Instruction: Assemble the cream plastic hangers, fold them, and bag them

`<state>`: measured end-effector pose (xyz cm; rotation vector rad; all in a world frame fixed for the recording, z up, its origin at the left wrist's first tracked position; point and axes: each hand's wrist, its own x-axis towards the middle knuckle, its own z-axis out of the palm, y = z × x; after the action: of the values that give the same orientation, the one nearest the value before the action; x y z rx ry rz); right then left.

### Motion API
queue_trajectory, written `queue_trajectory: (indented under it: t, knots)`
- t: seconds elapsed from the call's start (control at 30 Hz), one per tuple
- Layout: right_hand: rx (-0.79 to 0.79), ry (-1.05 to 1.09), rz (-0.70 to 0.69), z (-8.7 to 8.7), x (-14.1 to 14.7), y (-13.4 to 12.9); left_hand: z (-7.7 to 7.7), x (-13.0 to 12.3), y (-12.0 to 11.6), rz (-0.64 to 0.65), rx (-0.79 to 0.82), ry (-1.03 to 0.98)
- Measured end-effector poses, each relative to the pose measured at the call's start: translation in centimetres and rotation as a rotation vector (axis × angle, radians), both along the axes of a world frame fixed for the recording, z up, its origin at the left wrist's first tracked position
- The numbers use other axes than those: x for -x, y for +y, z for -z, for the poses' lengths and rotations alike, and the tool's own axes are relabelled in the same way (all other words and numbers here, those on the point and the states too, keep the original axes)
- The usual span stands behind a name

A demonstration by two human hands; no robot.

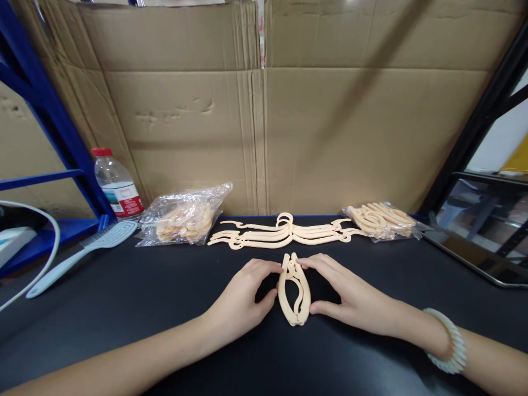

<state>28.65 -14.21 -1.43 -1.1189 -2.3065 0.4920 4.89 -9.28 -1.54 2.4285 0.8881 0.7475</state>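
A folded cream plastic hanger [305, 300] lies on the black table, its two arms side by side and its hook tucked between them. My left hand [243, 294] touches its left side with fingertips and thumb. On the other side, my right hand [350, 294] has its fingertips at the upper right edge and its thumb lower down. Both hands are curved around the hanger. Behind it, several unfolded cream hangers [264, 237] lie stacked with their hooks together.
Clear plastic bags with cream hangers lie at back left [185, 217] and back right [381, 221]. At the left are a red-capped bottle [119, 190], a pale blue hairbrush [88, 247] and a white cable [53, 242]. A dark flat device [474, 258] lies far right. Cardboard [330, 126] stands behind.
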Motion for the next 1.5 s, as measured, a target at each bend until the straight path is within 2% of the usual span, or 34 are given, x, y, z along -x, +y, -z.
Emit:
queue_trajectory:
  t: [0.5,0.6,0.73,0.87,1.07,1.5]
  knots:
    - [-0.058,0.022,0.003,0.3,-0.5,0.7,-0.2,0.1,0.1,-0.048,0.057,-0.011]
    - [-0.152,-0.007,0.101,0.3,-2.1,1.8,-0.3,0.4,0.6,-0.077,0.062,-0.029]
    - [-0.280,-0.049,0.265,0.5,-5.8,4.0,-0.3,0.8,1.7,-0.090,0.079,-0.076]
    - [-0.332,-0.071,0.402,1.1,-8.8,5.8,-0.2,1.0,2.2,-0.087,0.098,-0.103]
    - [-0.360,-0.170,0.306,2.3,-9.0,6.7,-0.2,0.8,2.1,-0.079,0.102,-0.149]
    - [-0.324,-0.171,0.299,2.5,-8.8,7.0,-0.2,0.8,2.3,-0.093,0.141,-0.164]
